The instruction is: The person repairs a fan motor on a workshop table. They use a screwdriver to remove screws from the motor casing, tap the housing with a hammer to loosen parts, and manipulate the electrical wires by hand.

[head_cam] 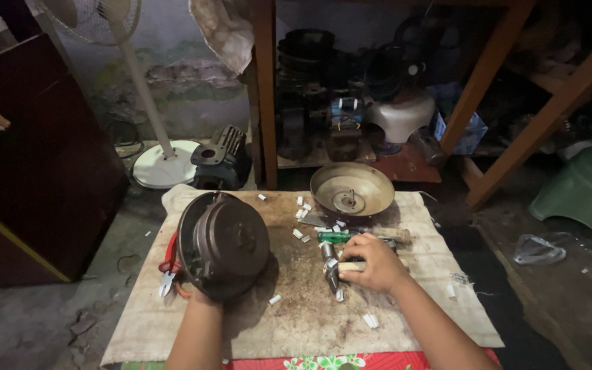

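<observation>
A round dark metal motor housing (224, 241) stands on edge on the stained cloth mat (296, 315). My left hand (203, 296) holds it from below, mostly hidden behind it. My right hand (373, 263) rests on the mat to the right, fingers closed around a pale handle of a tool that lies among several tools (330, 264). A green-handled screwdriver (334, 237) lies just beyond the right hand. A shallow metal bowl-shaped cover (351, 188) with a centre shaft sits at the mat's far edge.
Red-handled pliers (168, 267) lie left of the housing. Small white pieces (370, 320) are scattered over the mat. A pedestal fan base (164, 163), a dark motor part (219, 161), wooden shelves with parts (340, 103) and a green stool (587, 192) surround the mat.
</observation>
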